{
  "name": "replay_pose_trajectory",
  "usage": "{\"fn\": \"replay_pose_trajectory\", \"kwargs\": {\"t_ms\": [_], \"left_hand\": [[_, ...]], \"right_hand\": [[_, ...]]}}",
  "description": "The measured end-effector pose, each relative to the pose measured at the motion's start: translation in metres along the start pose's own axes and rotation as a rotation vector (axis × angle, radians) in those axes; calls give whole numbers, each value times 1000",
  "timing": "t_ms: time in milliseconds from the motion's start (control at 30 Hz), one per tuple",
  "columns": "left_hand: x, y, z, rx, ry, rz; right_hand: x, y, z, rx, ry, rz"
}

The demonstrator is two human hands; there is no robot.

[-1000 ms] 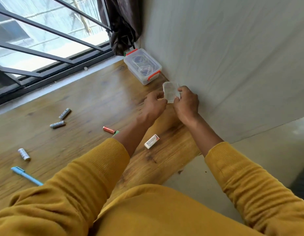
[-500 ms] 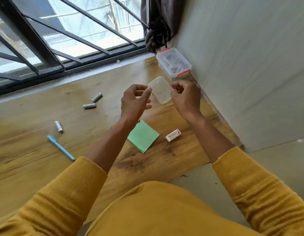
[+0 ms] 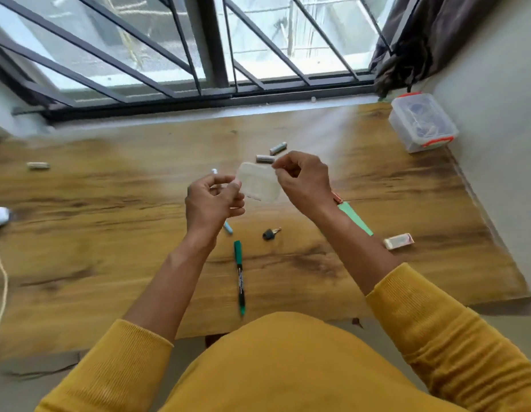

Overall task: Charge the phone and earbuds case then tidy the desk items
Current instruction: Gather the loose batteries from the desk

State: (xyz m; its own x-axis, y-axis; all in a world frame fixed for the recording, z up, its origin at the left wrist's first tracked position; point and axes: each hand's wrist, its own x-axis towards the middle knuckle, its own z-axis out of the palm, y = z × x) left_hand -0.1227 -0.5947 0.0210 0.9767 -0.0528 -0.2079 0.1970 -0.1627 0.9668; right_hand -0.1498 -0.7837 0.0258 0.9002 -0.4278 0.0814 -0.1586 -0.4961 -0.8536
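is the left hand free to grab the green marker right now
Probably not yet: the left hand pinches the small clear case with the right hand. The green marker lies uncovered just below it.

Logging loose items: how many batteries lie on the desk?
3 clearly: two just beyond the right hand, one far left. An orange one may lie behind the right wrist; hands could hide more.

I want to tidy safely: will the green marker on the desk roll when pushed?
Probably yes: the green marker looks round and slim, lying flat on the smooth wooden desk. It seems stiff and light. A sideways push likely rolls it.
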Motion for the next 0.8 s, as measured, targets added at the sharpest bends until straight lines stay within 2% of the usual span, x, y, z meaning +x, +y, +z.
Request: {"fn": "replay_pose_trajectory", "kwargs": {"t_ms": [100,367,600,800], "left_hand": [[0,-19,-43,-36,66,-61],[7,-63,-129,-70,264,-212],[13,-81,-160,-111,233,-343],[17,-80,-173,-4,230,-304]], "right_hand": [[-7,-14,29,26,-47,-19],[-14,-29,85,-97,-140,40],[-10,-36,121,-182,-165,74],[3,-33,141,-247,-142,116]]}}
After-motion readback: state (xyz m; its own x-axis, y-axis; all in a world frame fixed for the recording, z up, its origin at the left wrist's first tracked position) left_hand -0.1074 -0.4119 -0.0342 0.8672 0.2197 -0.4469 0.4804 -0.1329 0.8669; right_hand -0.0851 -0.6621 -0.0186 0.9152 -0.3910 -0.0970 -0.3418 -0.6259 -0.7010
